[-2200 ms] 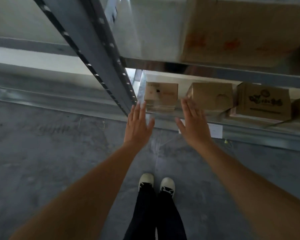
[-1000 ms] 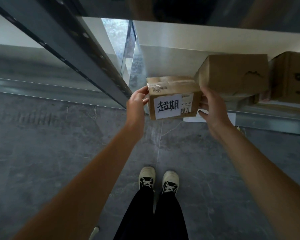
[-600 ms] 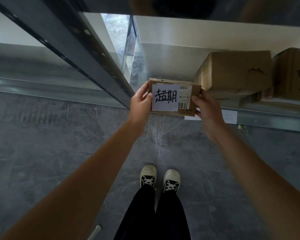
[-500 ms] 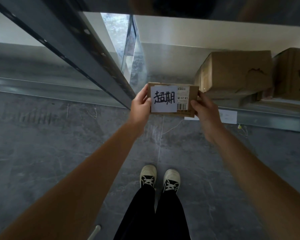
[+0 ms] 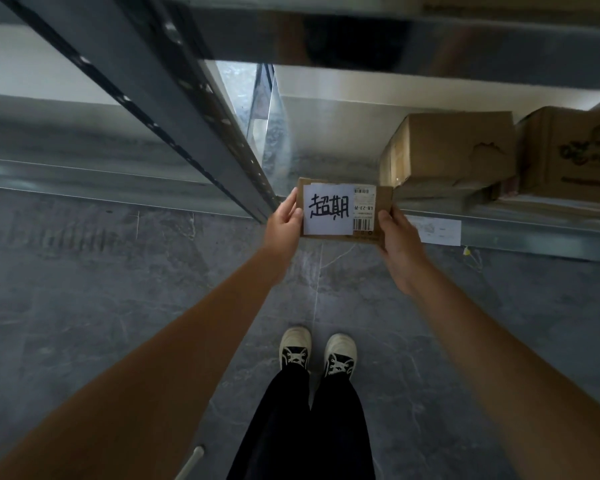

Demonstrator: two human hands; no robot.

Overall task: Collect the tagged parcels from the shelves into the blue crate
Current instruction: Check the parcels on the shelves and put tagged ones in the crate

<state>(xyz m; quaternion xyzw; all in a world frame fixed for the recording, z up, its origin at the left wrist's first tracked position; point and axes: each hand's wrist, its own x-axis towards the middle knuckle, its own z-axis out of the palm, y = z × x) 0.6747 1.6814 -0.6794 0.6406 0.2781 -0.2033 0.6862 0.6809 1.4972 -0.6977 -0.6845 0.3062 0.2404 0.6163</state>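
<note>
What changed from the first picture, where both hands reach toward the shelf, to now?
The left hand and right hand took hold of the small brown cardboard parcel with the white handwritten tag, pulled it off the metal shelf toward the person and tilted its tag upward. The two larger cardboard boxes stayed on the shelf.

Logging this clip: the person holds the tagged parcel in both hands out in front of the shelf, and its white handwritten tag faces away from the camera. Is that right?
Not quite. The head view shows the white handwritten tag facing the camera, its writing readable. The rest holds: the left hand and right hand hold the tagged parcel in front of the shelf.
</note>
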